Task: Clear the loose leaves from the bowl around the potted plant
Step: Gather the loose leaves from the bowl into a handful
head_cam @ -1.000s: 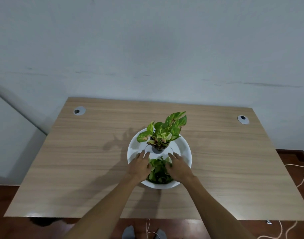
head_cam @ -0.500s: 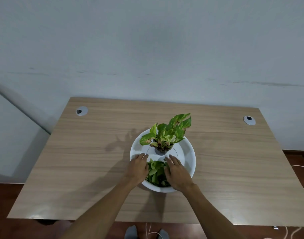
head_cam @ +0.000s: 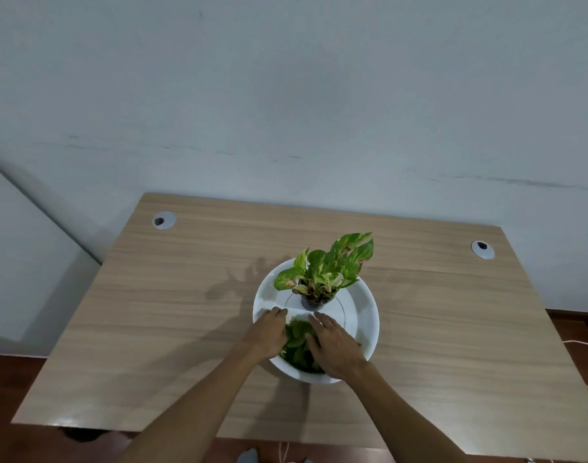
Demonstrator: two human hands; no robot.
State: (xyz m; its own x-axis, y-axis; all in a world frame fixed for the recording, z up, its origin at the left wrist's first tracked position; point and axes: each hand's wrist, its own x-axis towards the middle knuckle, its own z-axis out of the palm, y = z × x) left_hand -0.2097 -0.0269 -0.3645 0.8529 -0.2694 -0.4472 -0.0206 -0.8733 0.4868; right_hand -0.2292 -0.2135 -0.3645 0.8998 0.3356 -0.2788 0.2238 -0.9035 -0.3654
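Looking down, we see a pale wood-grain counter (head_cam: 159, 315) set against a grey wall (head_cam: 285, 95), with a round cable grommet (head_cam: 164, 220) near its far left corner. Our left hand (head_cam: 267, 332) lies palm down over the near left rim of the white bowl (head_cam: 362, 312), fingers loosely together and curved inward against the heap of loose leaves (head_cam: 297, 342); whether it actually grips any of them we cannot tell. The leaves are small, glossy, mid to dark green, piled in the near part of the bowl between our two hands and partly hidden by them. Behind the heap, in the middle of the bowl, stands the potted plant (head_cam: 326, 272), upright in a small dark pot (head_cam: 314, 302), its leaves variegated green, yellow-cream and touched with pink at the edges, the tallest leaning to the right. Our right hand (head_cam: 336, 345) presses on the right side of the heap, fingers spread a little and pointing toward the pot, cupping rather than visibly clasping. The far and right parts of the bowl are bare white. A second grommet (head_cam: 482, 249) sits near the far right corner of the counter.
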